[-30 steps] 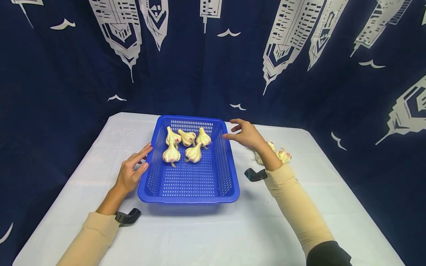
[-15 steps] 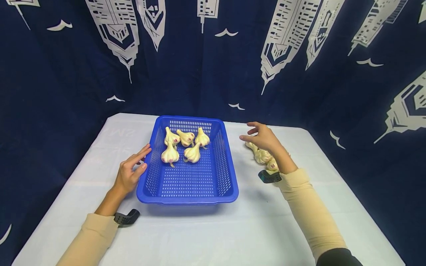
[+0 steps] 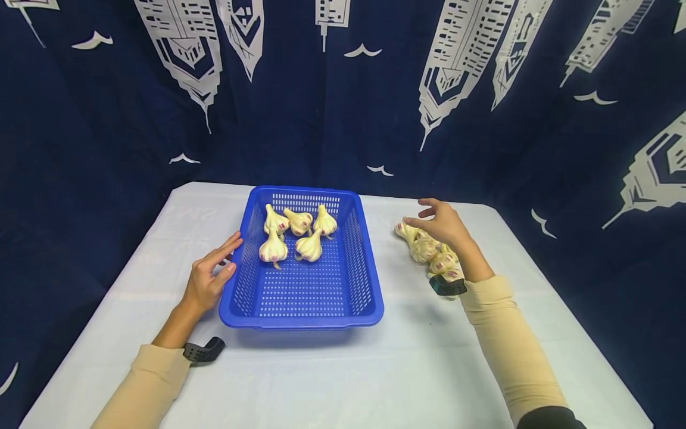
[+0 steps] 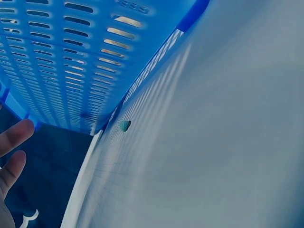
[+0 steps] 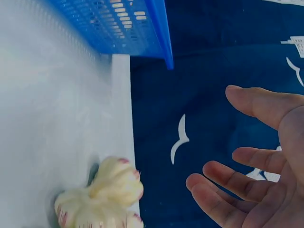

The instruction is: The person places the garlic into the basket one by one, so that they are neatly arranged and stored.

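Note:
A blue plastic basket (image 3: 302,323) with slotted walls stands mid-table, several garlic bulbs (image 3: 273,249) grouped toward its far left. My left hand (image 3: 206,283) rests its straight fingertips against the basket's left rim; in the left wrist view two fingertips (image 4: 16,135) show beside the slotted wall. My right hand (image 3: 442,225) is above the far end of a loose pile of garlic bulbs (image 3: 424,249) to the right of the basket. Its thumb and fingers are spread with nothing between them, as the right wrist view shows, where garlic (image 5: 102,197) lies below on the cloth.
The table (image 3: 343,381) wears a white cloth. Behind it hangs a dark blue curtain (image 3: 300,119) printed with white buildings and birds. Each wrist carries a black band (image 3: 205,350). A small green spot (image 4: 125,126) shows on the cloth near the basket.
My right hand has moved right, from beside the basket's right rim to over the garlic pile, baring more of the pile. The left hand has stayed at the rim.

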